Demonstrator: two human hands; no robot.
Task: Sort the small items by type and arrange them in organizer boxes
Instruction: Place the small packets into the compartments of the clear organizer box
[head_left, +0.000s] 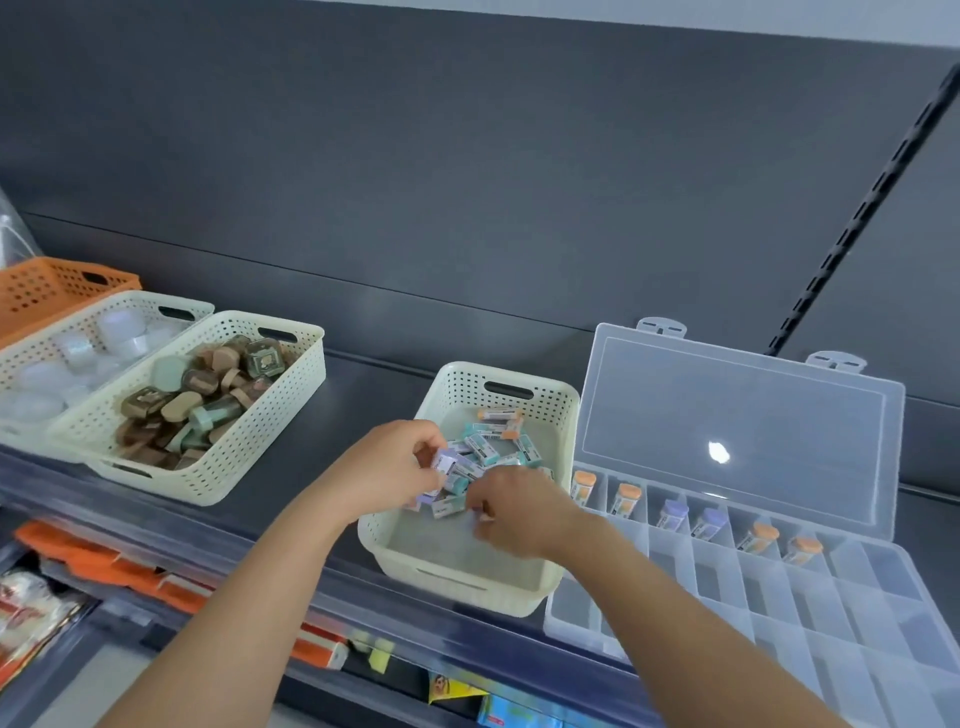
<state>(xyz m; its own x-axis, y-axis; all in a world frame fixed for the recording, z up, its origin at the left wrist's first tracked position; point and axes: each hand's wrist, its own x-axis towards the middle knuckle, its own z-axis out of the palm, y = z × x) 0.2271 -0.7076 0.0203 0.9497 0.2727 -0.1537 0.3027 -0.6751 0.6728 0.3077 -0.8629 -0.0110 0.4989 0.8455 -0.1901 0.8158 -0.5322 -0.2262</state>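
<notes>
Fingers of left hand (397, 470) pinch purple packet (445, 461) over basket (457, 590); right hand (517, 512) grip unclear.

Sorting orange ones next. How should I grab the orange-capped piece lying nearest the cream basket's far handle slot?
Come from above and pinch the long sides of the orange-capped piece at mid-body. It lies flat and crosswise, and the cream basket wall behind probably leaves little room sideways.
</notes>
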